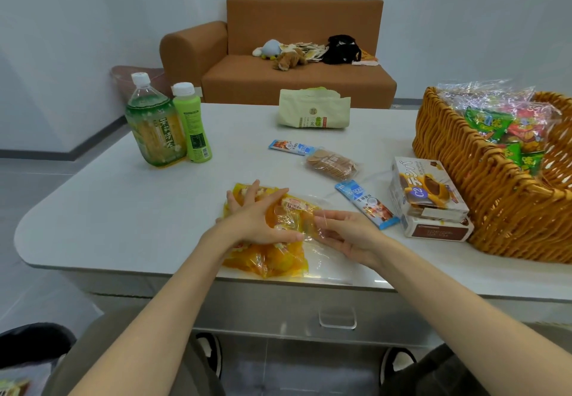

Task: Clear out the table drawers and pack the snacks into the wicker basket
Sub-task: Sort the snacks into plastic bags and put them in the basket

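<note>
Bright, even, cool indoor light, faint soft shadows, small glare on the bench (pixel 108 216) edge at 5 o'clock, wide-angle bowing at borders, blur at 7 o'clock.

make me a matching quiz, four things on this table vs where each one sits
Things:
1 yellow snack bag
2 green bottles
3 stacked boxes
4 pale green pouch

Places:
a far edge of the table, in the middle
b right beside the wicker basket
c under the left hand, at the near edge
d standing upright at the left

Pairs: 1-c, 2-d, 3-b, 4-a
</note>
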